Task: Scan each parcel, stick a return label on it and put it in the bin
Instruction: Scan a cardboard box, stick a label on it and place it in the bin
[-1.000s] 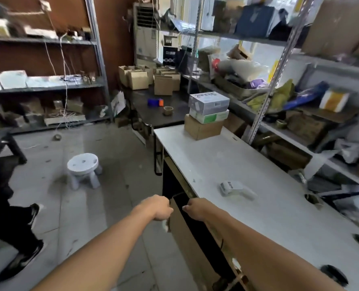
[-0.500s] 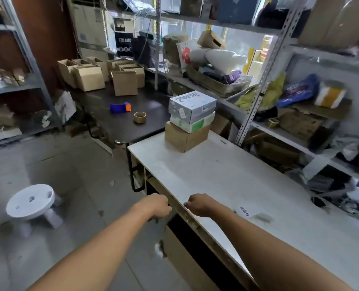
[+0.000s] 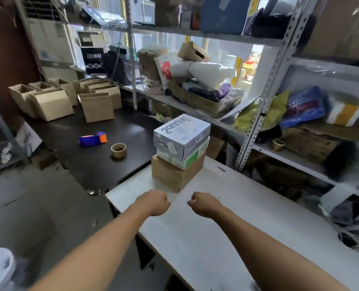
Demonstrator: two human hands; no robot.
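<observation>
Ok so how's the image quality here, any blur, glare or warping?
Head view: the stack of parcels and both fists, left hand and right hand, read fairly sharp; edges smear; the window behind the shelving glares; wide-angle bends the uprights.

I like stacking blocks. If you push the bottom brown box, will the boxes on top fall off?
Maybe. The brown box sits flat, so it should slide rather than tip. The grey box and green box lie loose and slightly askew, so a quick shove could shift them.

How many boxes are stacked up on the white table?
3. The brown cardboard box sits at the bottom, the green and white box lies on it, and the grey box is on top.
</observation>
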